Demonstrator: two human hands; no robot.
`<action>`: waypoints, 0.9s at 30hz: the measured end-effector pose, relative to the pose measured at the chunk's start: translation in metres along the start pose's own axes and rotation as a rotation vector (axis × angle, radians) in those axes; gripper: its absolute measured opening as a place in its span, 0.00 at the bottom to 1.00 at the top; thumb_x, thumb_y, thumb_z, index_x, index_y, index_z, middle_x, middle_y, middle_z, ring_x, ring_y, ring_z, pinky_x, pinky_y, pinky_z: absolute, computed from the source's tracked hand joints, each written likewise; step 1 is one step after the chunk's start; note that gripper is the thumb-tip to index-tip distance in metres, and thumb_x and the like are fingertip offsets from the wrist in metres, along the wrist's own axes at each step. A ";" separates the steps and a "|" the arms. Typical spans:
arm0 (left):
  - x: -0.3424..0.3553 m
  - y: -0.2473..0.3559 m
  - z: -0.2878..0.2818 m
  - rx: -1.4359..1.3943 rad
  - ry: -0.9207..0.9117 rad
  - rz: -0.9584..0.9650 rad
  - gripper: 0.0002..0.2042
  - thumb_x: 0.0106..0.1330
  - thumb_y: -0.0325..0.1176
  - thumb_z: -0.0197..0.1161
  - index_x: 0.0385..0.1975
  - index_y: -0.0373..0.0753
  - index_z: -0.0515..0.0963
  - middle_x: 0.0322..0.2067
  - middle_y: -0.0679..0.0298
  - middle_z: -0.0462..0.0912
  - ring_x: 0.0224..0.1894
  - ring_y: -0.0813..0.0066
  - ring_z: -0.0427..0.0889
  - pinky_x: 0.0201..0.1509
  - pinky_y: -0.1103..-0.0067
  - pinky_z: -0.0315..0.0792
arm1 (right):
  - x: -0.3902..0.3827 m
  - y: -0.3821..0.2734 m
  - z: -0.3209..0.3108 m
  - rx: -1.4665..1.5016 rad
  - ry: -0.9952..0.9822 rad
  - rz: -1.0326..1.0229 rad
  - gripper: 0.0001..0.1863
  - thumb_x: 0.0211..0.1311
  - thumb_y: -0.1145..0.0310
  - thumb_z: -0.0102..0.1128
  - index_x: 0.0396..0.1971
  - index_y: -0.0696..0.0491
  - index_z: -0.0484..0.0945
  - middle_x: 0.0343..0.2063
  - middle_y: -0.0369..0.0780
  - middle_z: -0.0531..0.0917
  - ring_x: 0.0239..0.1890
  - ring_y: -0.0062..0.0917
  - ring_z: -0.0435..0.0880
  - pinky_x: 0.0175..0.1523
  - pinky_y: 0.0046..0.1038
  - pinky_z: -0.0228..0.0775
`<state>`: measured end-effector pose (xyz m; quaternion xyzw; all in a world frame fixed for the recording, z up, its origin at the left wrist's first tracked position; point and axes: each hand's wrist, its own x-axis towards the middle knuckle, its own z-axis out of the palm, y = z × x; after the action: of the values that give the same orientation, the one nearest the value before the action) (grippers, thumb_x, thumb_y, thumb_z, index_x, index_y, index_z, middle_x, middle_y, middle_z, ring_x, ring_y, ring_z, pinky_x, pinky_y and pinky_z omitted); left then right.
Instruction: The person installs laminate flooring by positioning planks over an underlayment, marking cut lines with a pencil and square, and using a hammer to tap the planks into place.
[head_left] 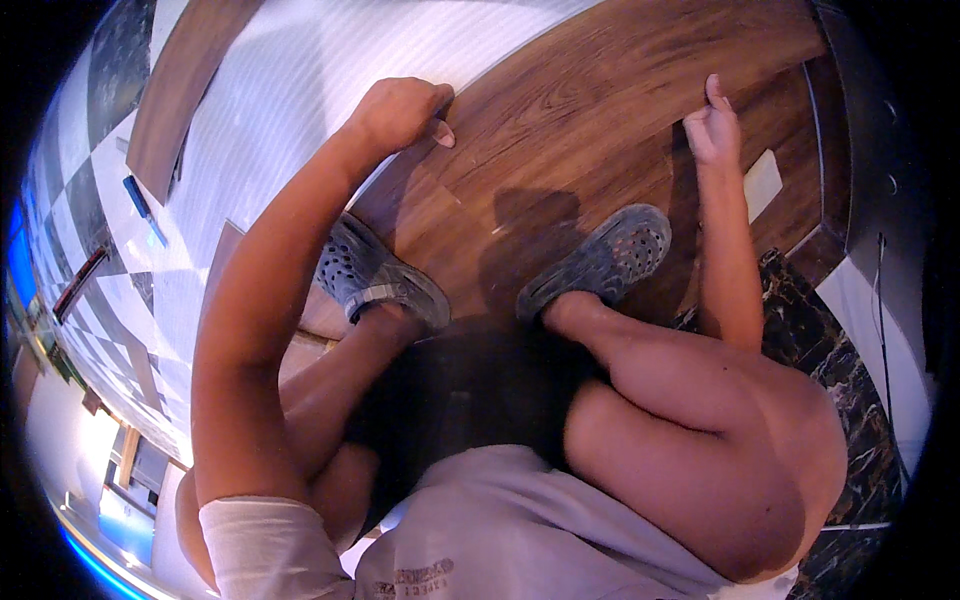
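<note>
My left hand (403, 113) is closed, knuckles up, at the edge where the brown wood-look floor planks (570, 110) meet a white ribbed sheet (300, 75). Whatever its fingers may hold is hidden under the hand. Over the right part of the planks is my right hand (713, 130), most fingers curled in and one digit stretched away from me. Nothing shows in that hand. A small pale flat piece (763, 185) lies beside my right forearm. My feet, in grey clogs (610, 255), rest on the planks between my hands.
A loose wood-look plank (180, 100) lies on the sheet at the left. Near it are a blue-handled tool (137, 197) and a dark reddish bar (80, 285) on checkered tiles. Dark marbled tile (810, 330) borders the planks at right, with a thin dark cord (884, 340) beyond.
</note>
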<state>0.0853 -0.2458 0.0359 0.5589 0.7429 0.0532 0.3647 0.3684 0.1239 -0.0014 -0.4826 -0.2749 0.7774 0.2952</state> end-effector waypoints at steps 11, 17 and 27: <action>-0.002 -0.002 0.000 0.007 0.034 -0.008 0.25 0.52 0.57 0.70 0.33 0.40 0.75 0.28 0.51 0.81 0.38 0.44 0.81 0.39 0.55 0.72 | -0.021 -0.008 0.017 -0.019 -0.152 -0.006 0.13 0.73 0.68 0.59 0.52 0.57 0.75 0.50 0.39 0.83 0.52 0.27 0.82 0.58 0.30 0.77; -0.002 -0.001 0.001 0.040 0.058 0.020 0.25 0.53 0.56 0.71 0.32 0.40 0.74 0.28 0.52 0.81 0.38 0.44 0.81 0.39 0.56 0.71 | -0.018 -0.005 0.021 -0.031 -0.141 -0.002 0.16 0.74 0.69 0.57 0.57 0.58 0.73 0.54 0.41 0.81 0.56 0.29 0.80 0.65 0.33 0.72; -0.003 -0.001 0.009 0.023 0.096 -0.015 0.27 0.52 0.58 0.70 0.33 0.39 0.73 0.29 0.52 0.80 0.37 0.43 0.79 0.40 0.57 0.70 | -0.026 -0.007 0.028 -0.139 0.082 -0.032 0.20 0.75 0.68 0.56 0.60 0.61 0.70 0.60 0.44 0.77 0.62 0.33 0.76 0.71 0.36 0.66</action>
<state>0.0909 -0.2521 0.0304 0.5541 0.7642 0.0685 0.3228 0.3538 0.1054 0.0298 -0.5289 -0.3236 0.7312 0.2846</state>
